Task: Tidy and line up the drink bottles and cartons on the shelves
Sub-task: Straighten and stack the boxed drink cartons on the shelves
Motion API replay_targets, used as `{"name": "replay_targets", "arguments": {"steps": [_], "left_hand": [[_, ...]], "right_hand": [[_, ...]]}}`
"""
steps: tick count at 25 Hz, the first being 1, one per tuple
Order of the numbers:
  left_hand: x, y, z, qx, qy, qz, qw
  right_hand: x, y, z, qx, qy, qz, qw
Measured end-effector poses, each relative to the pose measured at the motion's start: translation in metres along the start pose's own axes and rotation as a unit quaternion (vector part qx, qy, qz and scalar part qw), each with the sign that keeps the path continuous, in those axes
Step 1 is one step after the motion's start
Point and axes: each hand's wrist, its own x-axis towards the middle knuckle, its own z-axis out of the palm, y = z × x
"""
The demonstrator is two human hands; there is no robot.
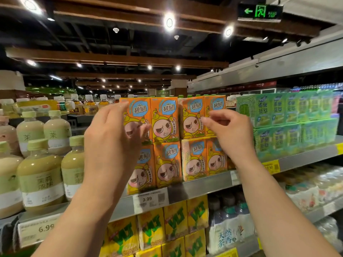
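Observation:
Four shrink-wrapped packs of orange drink cartons stand two high on the grey shelf (204, 184). My left hand (111, 145) is raised against the upper left orange pack (165, 119); its blurred fingers reach the pack's left edge and the thumb lies over its front. My right hand (228, 130) has its fingers curled, and thumb and forefinger pinch at the front of the upper right orange pack (193, 117). The lower left orange pack (167, 164) juts past the shelf's front edge. The lower right orange pack (194, 158) sits further back.
Round tea bottles (40, 175) with pale green caps crowd the shelf to the left. Green carton packs (289, 123) are stacked two high on the right. Yellow carton packs (174, 219) and bottled drinks fill the shelf below. Price tags (150, 199) hang on the shelf edge.

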Motion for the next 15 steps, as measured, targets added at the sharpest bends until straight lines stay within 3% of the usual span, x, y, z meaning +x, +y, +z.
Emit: {"name": "replay_targets", "arguments": {"steps": [3, 5, 8, 12, 15], "left_hand": [[0.026, 0.036, 0.004, -0.019, -0.018, 0.085, 0.996], [0.053, 0.056, 0.017, 0.007, -0.06, 0.141, 0.988], [0.095, 0.071, 0.046, 0.075, -0.148, 0.187, 0.968], [0.118, 0.07, 0.076, 0.135, -0.32, 0.212, 0.913], [0.122, 0.065, 0.083, 0.124, -0.334, 0.215, 0.91]], "right_hand": [[0.017, 0.014, -0.014, -0.011, 0.065, 0.007, 0.998], [0.029, 0.024, -0.019, -0.026, 0.061, 0.016, 0.998], [0.043, 0.035, -0.02, -0.031, -0.041, 0.031, 0.998], [0.05, 0.048, -0.019, -0.022, -0.158, 0.051, 0.986], [0.052, 0.054, -0.02, 0.016, -0.165, 0.051, 0.985]]}}
